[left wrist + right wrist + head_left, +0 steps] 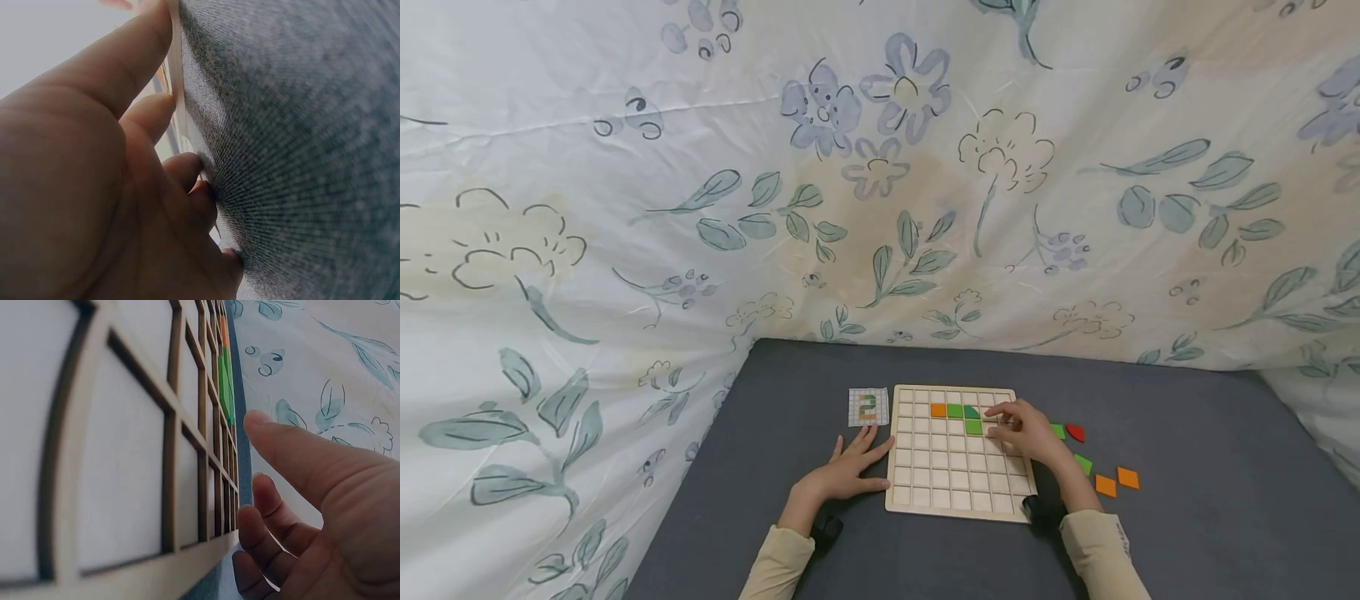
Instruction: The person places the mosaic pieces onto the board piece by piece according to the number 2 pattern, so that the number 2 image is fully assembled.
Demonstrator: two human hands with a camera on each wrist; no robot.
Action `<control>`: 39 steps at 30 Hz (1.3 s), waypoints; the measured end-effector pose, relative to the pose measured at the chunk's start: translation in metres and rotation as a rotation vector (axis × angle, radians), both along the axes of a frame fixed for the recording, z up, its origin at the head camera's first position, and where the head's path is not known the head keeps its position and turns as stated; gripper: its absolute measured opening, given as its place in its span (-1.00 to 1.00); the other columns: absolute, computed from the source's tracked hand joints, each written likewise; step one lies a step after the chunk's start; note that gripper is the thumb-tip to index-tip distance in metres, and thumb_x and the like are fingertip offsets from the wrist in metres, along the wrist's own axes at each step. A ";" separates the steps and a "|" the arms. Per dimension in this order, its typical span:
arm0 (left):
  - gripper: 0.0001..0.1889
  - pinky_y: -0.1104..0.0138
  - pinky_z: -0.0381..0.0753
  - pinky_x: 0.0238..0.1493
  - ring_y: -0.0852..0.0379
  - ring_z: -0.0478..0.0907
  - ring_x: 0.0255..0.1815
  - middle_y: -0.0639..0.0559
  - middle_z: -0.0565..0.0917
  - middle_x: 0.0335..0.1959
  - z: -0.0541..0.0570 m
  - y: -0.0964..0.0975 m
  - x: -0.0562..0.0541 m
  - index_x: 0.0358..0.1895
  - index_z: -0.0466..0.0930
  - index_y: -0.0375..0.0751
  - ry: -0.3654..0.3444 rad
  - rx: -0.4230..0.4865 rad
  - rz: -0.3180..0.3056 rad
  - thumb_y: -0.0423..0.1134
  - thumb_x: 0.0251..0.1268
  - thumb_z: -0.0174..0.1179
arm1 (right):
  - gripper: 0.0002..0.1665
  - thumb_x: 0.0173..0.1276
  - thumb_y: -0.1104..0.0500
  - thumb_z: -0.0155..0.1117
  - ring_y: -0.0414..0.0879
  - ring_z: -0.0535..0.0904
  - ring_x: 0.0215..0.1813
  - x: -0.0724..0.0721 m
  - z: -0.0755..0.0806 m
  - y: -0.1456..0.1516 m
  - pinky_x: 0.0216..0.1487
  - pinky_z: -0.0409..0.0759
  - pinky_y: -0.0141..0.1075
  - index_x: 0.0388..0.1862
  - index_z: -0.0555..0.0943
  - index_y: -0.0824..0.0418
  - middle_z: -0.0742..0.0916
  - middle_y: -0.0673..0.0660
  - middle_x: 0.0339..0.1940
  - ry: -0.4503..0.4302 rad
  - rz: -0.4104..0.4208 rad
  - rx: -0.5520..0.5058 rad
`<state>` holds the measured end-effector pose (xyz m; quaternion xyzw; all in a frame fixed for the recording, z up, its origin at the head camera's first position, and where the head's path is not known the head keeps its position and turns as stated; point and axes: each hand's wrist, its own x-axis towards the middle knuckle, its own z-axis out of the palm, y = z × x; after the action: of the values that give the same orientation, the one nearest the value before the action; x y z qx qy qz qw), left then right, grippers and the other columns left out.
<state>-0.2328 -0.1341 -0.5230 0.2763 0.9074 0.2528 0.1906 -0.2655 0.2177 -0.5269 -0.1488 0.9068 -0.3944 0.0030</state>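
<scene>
Flat gridded board (958,479), coloured tiles (973,427) inset

"What's on the bench (1195,450)?"
"The grid board (958,479), with the card (867,407) just left of it."
"And the tiles (955,411)?"
"Some in its far rows, others loose to its right. The curtain (850,275) is behind everything."

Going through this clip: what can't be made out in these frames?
Head: the small card is too tiny for its pattern to be read square by square.
Head: the right hand and wrist partly cover two loose green pieces.
Left wrist: the board appears nearly edge-on behind the left hand, hiding its squares.
Right wrist: the frame's left edge cuts off the board.
</scene>
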 end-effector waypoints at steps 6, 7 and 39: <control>-0.24 -0.22 -0.44 0.35 -0.12 -0.33 0.51 -0.14 -0.19 0.51 -0.001 0.001 0.000 0.48 -0.02 0.04 -0.004 0.001 -0.003 0.15 0.28 0.05 | -0.67 0.22 0.17 0.33 -0.11 0.28 -0.43 0.002 0.002 0.007 -0.47 0.27 -0.33 -0.03 0.62 0.21 0.51 0.13 -0.32 0.018 0.002 -0.001; -0.24 -0.22 -0.44 0.35 -0.12 -0.33 0.51 -0.15 -0.19 0.51 -0.001 0.001 0.000 0.48 -0.02 0.04 -0.003 0.003 -0.003 0.15 0.28 0.05 | -0.67 0.22 0.18 0.33 -0.12 0.28 -0.44 0.003 0.003 0.009 -0.49 0.26 -0.34 -0.03 0.62 0.22 0.51 0.13 -0.32 0.031 0.007 0.003; -0.25 -0.23 -0.44 0.35 -0.14 -0.32 0.51 -0.17 -0.17 0.50 0.005 0.001 0.000 0.48 -0.01 -0.02 -0.010 0.010 -0.008 0.10 0.30 0.06 | -0.65 0.23 0.10 0.32 -0.11 0.29 -0.37 0.018 0.008 0.050 -0.40 0.30 -0.28 -0.02 0.63 0.17 0.51 0.14 -0.28 0.045 -0.048 0.114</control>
<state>-0.2333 -0.1326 -0.5184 0.2796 0.9041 0.2579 0.1949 -0.2472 0.2673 -0.5188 -0.1352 0.9310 -0.3384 -0.0182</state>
